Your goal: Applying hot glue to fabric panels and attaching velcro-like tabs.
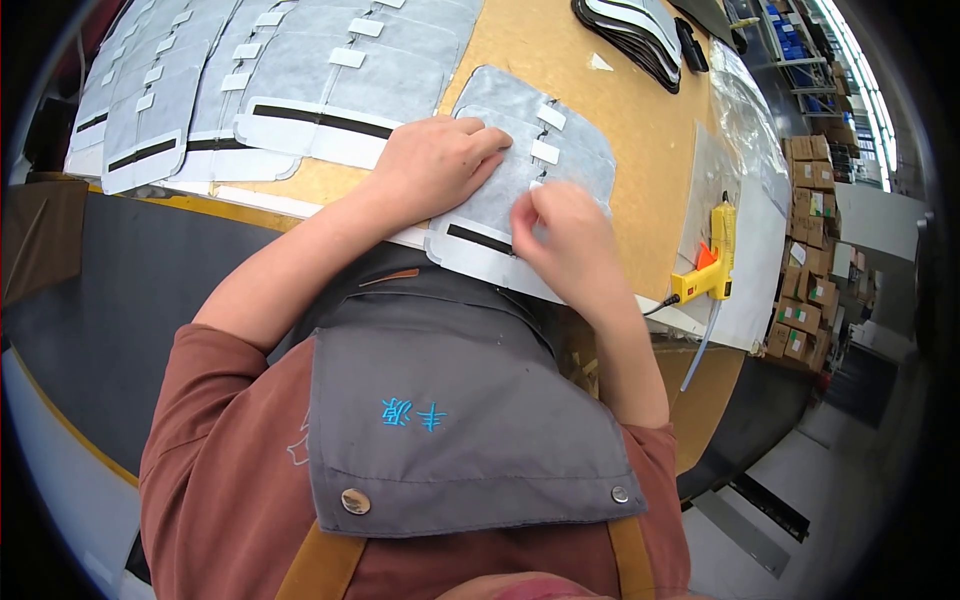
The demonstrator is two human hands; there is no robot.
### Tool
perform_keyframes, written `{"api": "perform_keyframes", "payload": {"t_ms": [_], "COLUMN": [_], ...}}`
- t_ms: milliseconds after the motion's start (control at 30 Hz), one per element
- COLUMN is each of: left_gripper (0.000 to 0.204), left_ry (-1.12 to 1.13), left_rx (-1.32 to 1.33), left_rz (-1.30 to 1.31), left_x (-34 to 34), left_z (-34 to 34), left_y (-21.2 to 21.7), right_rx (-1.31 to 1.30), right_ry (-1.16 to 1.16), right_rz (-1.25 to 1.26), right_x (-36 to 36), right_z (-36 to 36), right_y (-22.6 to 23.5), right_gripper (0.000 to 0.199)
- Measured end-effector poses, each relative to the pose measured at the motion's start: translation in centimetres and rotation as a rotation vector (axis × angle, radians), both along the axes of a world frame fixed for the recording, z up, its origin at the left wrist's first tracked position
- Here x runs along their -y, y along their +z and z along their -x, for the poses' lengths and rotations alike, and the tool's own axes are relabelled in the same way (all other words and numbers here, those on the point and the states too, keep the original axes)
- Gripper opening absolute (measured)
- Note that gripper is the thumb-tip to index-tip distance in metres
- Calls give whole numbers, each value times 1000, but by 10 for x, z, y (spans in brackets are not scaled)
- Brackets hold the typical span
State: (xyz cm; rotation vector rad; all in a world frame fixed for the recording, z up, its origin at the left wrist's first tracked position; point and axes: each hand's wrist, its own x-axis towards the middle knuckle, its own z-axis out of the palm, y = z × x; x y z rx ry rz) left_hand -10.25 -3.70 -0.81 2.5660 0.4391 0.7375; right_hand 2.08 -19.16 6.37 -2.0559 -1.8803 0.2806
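A grey fabric panel [580, 150] lies in front of me at the near edge of the table. Down its middle runs a thin line with small white tabs [545, 151], and a black strip [480, 239] crosses its pale lower border. My left hand [440, 165] rests on the panel's left side, fingers laid over the fabric and slightly bent. Over the panel's lower middle, just below the tabs, my right hand [575, 235] is closed in a pinch, a little blurred. Whatever is between its fingertips is hidden.
Several similar grey panels [290, 80] overlap across the left of the table [640, 170]. A yellow glue gun [715, 265] with a cord stands at the right edge, near clear plastic film [745, 110]. Stacked dark-edged pieces [640, 35] lie at the back. Cardboard boxes [805, 250] are piled beyond.
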Motion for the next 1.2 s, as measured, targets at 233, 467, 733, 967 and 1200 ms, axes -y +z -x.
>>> {"api": "perform_keyframes", "payload": {"t_ms": [233, 467, 733, 967, 1200], "left_gripper": [31, 47, 31, 26, 28], "left_ry": [51, 70, 10, 102, 94], "left_rx": [38, -354, -520, -449, -462], "left_rz": [21, -24, 117, 247, 256], "left_x": [2, -15, -21, -17, -20], "left_z": [-1, -4, -10, 3, 11], "left_y": [8, 31, 47, 52, 47], "right_rx": [-465, -209, -495, -663, -547], "right_ry": [-152, -441, -429, -501, -446], "right_rz": [123, 149, 212, 75, 97], "right_x": [40, 44, 44, 40, 39], "right_z": [-34, -73, -90, -84, -86], "right_y": [17, -9, -24, -30, -37], "right_gripper": [22, 35, 24, 24, 30]}}
